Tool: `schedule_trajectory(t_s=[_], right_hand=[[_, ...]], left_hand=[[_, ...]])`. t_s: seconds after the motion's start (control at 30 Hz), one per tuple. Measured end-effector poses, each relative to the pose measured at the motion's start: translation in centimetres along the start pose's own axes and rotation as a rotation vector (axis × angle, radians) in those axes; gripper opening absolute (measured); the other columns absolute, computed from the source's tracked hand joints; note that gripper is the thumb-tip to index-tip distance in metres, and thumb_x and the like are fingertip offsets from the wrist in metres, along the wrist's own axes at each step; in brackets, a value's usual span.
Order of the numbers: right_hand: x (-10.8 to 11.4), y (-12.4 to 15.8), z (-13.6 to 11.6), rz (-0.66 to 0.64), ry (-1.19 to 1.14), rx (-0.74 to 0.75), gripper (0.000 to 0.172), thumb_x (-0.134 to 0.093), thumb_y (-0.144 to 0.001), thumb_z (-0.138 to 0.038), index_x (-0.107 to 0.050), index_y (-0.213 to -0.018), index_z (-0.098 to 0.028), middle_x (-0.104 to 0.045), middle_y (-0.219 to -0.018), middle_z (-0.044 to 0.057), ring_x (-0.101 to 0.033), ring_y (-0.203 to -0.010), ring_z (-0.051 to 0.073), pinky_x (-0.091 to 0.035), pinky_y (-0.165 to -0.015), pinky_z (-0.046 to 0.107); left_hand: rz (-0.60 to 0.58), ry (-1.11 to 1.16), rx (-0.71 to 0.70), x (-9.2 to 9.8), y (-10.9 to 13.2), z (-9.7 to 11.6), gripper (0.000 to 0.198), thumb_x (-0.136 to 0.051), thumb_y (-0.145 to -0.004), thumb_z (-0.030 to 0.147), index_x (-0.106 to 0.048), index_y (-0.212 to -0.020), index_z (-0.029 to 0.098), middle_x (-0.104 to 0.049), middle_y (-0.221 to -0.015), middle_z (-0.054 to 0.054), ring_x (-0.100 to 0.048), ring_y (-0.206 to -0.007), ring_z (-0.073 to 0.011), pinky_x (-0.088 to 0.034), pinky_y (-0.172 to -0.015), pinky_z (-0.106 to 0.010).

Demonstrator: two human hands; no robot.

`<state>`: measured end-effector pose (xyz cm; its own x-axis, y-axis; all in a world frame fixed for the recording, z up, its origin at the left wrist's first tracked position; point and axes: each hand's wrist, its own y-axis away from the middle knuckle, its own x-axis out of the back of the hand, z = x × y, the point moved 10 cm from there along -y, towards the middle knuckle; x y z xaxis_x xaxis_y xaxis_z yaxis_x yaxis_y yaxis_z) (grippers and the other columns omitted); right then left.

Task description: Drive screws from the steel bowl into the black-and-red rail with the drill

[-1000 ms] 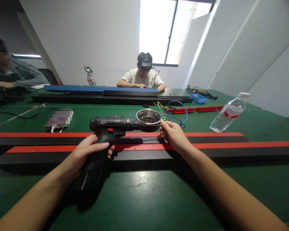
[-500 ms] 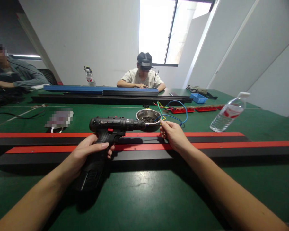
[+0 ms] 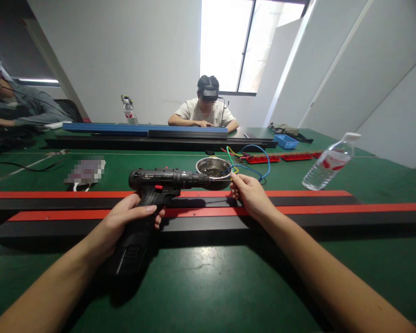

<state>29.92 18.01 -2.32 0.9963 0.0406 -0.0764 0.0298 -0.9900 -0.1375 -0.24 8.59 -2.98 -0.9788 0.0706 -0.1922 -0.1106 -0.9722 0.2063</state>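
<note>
A black cordless drill lies level above the bars, its chuck pointing right. My left hand is closed around its handle, thumb along the near side. From the chuck a long thin drill bit reaches to my right hand, whose thumb and forefinger pinch its far end. Whether a small screw is also between those fingertips, I cannot make out. Just behind the bit stands a round metal bowl with many small dark screws inside. Two long black bars with red strips run crosswise beneath the drill.
Coloured wires loop right of the bowl, near red strips. A water bottle stands tilted in view at right. Beyond are a blue basket, blue and black bars, and two people. A phone-like object lies left.
My hands and the drill have hardly moved. At the far left, the seated person has shifted slightly leftward.
</note>
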Motion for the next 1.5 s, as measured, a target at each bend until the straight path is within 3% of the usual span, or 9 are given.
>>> schedule_trajectory(t_s=[0.17,0.4,0.6,0.8,0.97,1.1,1.23,1.37,1.5], right_hand=[[0.1,0.0,0.1,0.003,-0.014,-0.011,0.058,-0.085,-0.073,-0.071,-0.057,-0.068,-0.02,-0.051,-0.059,-0.003,-0.042,-0.05,0.009,-0.036,-0.048,0.025],[0.1,0.3,0.3,-0.015,-0.134,-0.066,0.045,-0.09,-0.07,-0.054,-0.062,-0.072,-0.019,-0.059,-0.068,0.0,-0.046,-0.056,0.01,-0.036,-0.05,0.025],[0.1,0.3,-0.2,-0.019,-0.15,-0.066,0.052,-0.097,-0.062,-0.059,-0.064,-0.072,-0.02,-0.057,-0.07,-0.001,-0.048,-0.061,0.011,-0.039,-0.05,0.023],[0.8,-0.2,-0.3,0.011,-0.161,-0.02,0.047,-0.098,-0.062,-0.054,-0.069,-0.077,-0.02,-0.059,-0.07,-0.002,-0.051,-0.06,0.01,-0.041,-0.05,0.022],[0.6,0.2,-1.8,0.007,0.194,0.162,0.04,-0.086,-0.08,-0.058,-0.076,-0.082,-0.019,-0.068,-0.071,0.002,-0.061,-0.063,0.015,-0.05,-0.06,0.028],[-2.7,1.8,-3.1,-0.168,0.528,0.32,0.032,-0.071,-0.096,-0.049,-0.082,-0.106,-0.02,-0.079,-0.104,0.01,-0.074,-0.094,0.025,-0.059,-0.082,0.038],[-6.2,3.7,-3.9,-0.329,0.85,0.518,0.042,-0.073,-0.097,-0.046,-0.076,-0.133,-0.024,-0.07,-0.136,0.014,-0.064,-0.127,0.031,-0.05,-0.11,0.05],[-7.6,4.5,-3.2,-0.443,1.037,0.527,0.056,-0.072,-0.094,-0.061,-0.072,-0.141,-0.029,-0.058,-0.154,0.016,-0.051,-0.145,0.037,-0.042,-0.118,0.061],[-7.9,4.7,-3.0,-0.493,1.084,0.524,0.057,-0.067,-0.095,-0.067,-0.073,-0.14,-0.033,-0.053,-0.16,0.016,-0.04,-0.154,0.04,-0.038,-0.121,0.064]], left_hand=[[0.011,-0.005,-0.022,0.2,-0.1,0.0,0.038,-0.09,-0.075,0.027,-0.073,-0.107,0.014,-0.079,-0.09,-0.01,-0.073,-0.073,-0.0184,-0.063,-0.068,-0.027],[0.034,0.003,-0.036,-0.1,-0.1,0.2,0.037,-0.091,-0.074,0.029,-0.072,-0.102,0.014,-0.076,-0.086,-0.008,-0.07,-0.069,-0.0167,-0.062,-0.065,-0.027],[0.002,-0.035,-0.095,-0.7,0.3,1.0,0.037,-0.091,-0.076,0.035,-0.072,-0.099,0.014,-0.073,-0.087,-0.007,-0.069,-0.072,-0.0161,-0.06,-0.067,-0.027],[-0.007,-0.102,-0.131,-0.9,0.4,1.5,0.041,-0.088,-0.077,0.04,-0.069,-0.104,0.015,-0.072,-0.087,-0.004,-0.068,-0.073,-0.0158,-0.058,-0.068,-0.026],[0.097,-0.435,-0.19,0.7,1.7,4.1,0.05,-0.086,-0.078,0.05,-0.064,-0.112,0.02,-0.075,-0.086,-0.003,-0.072,-0.077,-0.0239,-0.059,-0.074,-0.033],[0.314,-0.818,-0.284,3.8,3.7,8.2,0.057,-0.088,-0.067,0.063,-0.07,-0.103,0.024,-0.08,-0.095,-0.006,-0.073,-0.092,-0.0331,-0.058,-0.092,-0.042],[0.424,-0.936,-0.286,6.3,4.8,10.5,0.07,-0.092,-0.052,0.064,-0.072,-0.108,0.028,-0.081,-0.101,-0.003,-0.073,-0.097,-0.0357,-0.059,-0.098,-0.046],[0.405,-1.006,-0.274,7.0,4.9,11.6,0.074,-0.093,-0.051,0.06,-0.074,-0.114,0.027,-0.082,-0.11,-0.002,-0.074,-0.104,-0.0355,-0.059,-0.1,-0.044],[0.282,-1.094,-0.323,4.9,4.7,13.1,0.067,-0.091,-0.058,0.061,-0.078,-0.115,0.028,-0.082,-0.117,-0.001,-0.074,-0.11,-0.0357,-0.06,-0.095,-0.041]])
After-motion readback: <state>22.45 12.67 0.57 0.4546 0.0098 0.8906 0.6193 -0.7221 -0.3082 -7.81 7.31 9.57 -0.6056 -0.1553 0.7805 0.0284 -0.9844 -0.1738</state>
